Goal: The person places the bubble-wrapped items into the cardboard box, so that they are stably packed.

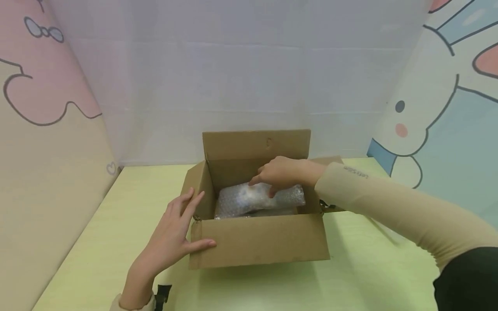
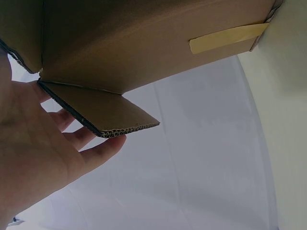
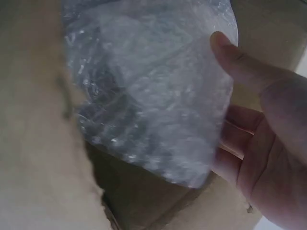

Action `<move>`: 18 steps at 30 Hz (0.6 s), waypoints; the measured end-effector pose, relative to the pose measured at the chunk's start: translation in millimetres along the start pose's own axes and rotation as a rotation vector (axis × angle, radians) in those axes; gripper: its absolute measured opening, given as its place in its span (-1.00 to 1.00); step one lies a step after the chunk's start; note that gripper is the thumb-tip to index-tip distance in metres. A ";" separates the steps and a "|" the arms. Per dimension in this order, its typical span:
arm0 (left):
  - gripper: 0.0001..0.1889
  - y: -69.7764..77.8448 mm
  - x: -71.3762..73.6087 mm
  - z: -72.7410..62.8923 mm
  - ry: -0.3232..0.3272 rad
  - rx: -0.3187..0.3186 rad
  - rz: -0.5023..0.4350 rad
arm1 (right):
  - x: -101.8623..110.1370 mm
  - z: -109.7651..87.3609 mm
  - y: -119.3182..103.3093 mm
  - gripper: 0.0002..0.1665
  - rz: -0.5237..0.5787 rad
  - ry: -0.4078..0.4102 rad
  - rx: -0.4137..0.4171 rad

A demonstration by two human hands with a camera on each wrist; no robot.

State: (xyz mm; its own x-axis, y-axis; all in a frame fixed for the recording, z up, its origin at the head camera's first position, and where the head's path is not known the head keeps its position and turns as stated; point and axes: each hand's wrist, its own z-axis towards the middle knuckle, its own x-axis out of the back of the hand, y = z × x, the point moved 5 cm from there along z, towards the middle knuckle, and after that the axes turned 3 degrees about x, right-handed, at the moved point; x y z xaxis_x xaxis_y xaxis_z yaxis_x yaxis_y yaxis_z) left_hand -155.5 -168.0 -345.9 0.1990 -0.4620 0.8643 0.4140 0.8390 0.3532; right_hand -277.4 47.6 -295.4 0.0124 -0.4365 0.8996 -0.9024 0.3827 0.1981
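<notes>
Head view — left hand (image 1: 167,235) spread at the near-left corner of the cardboard box (image 1: 260,242) — right hand (image 1: 284,170) pinching bubble wrap (image 1: 233,201) inside.

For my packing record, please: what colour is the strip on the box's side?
The strip on the brown box is dull yellow; the left wrist view shows it best.

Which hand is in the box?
The right hand: its thumb and fingers hold the bubble-wrapped package inside the cardboard box. The left hand is outside, at the box's left side.
</notes>
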 end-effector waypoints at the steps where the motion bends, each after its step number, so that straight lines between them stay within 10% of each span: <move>1: 0.14 0.2 0.4 0.3 0.003 -0.005 0.001 | -1.6 0.6 0.9 -0.25 -0.005 -0.007 0.000; 18: 0.14 -0.6 -1.0 0.7 0.010 -0.011 -0.007 | -13.3 8.3 2.5 -0.32 0.003 -0.074 -0.018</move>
State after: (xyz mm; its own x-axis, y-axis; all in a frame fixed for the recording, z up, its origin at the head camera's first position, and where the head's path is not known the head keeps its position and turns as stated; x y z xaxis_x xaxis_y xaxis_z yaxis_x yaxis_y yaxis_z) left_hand -156.6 -167.8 -346.7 0.2051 -0.4709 0.8580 0.4254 0.8324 0.3552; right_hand -283.4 47.6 -310.1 -0.0226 -0.4942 0.8691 -0.8945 0.3983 0.2032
